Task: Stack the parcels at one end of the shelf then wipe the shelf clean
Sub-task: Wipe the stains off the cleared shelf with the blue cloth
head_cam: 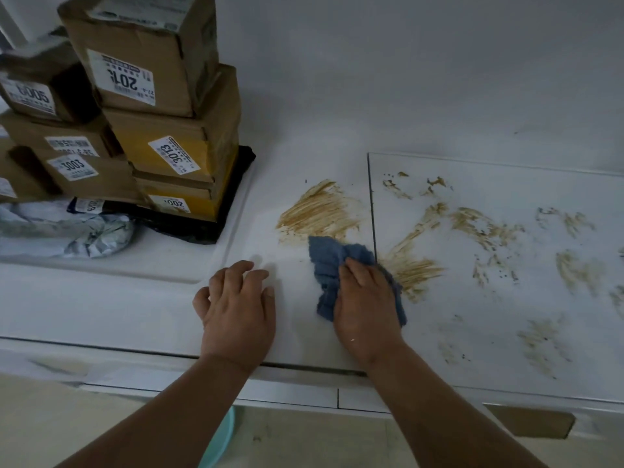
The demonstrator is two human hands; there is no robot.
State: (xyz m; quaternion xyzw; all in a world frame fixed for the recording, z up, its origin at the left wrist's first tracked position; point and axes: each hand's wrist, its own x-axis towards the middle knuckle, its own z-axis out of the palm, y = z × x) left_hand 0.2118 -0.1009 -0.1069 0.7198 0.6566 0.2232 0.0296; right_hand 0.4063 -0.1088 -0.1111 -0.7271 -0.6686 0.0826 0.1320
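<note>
Cloth (332,265) — blue, crumpled, lying on the white shelf (304,163) at the seam (372,211) between its two panels, with the bulk of the fabric on the parcel side of that seam. The right hand (366,305) presses down on it, fingers curled into the folds and gripping it; the part of the cloth beneath the palm is hidden. The left hand (238,305) rests flat on the shelf just beside it on the parcel side, fingers spread and holding nothing — apparently a brace.

Brown smear (320,211), streaked, lies just past the cloth toward the back wall, on the parcel side of the seam; a second streak (410,271) touches the cloth's edge on the far side of the seam. Further patches (486,228) scatter across the panel beyond the seam, well apart from the cloth and running out of view at the picture's edge. The right hand is the nearer to all of them, so the coming stroke probably goes back toward the wall or across the seam.

Parcels (169,130) — cardboard boxes with number labels, stacked over a black bag (236,197) and a pale mailer (67,231) — stand at the shelf's end, well clear of the seam. The stack is cut off at the top and side, so its full extent cannot be told. The labels are partly blurred.
</note>
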